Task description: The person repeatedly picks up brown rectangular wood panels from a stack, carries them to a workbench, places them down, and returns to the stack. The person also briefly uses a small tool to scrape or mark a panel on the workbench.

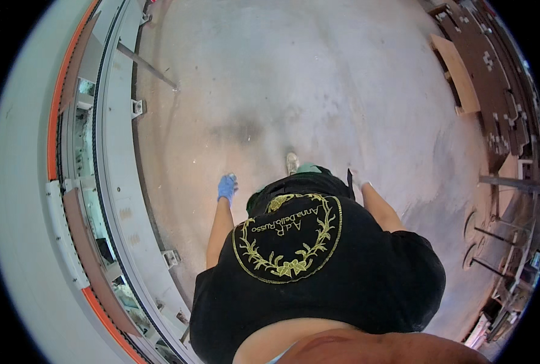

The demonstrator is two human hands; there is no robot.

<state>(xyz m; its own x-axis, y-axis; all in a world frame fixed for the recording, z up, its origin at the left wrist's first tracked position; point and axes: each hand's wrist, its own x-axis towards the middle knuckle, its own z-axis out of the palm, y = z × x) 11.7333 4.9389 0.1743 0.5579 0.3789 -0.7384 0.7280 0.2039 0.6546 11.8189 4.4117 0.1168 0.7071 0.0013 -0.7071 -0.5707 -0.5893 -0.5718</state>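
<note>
My left hand, in a blue glove, hangs at my left side above the concrete floor. Its fingers look curled in; a small pale patch shows at their tips, and what lies inside them, if anything, is hidden. On the other side, my right hand hangs low beside my dark clothing. Only a small, pale part of it shows, so its fingers are not clear. Neither hand touches a machine or a stack. One light-coloured shoe of mine shows ahead of my body.
A long machine or conveyor frame with an orange edge runs along my left. A metal bar juts from it over the floor. To the right stand stacked brown boards, a lighter panel and metal stands with round bases.
</note>
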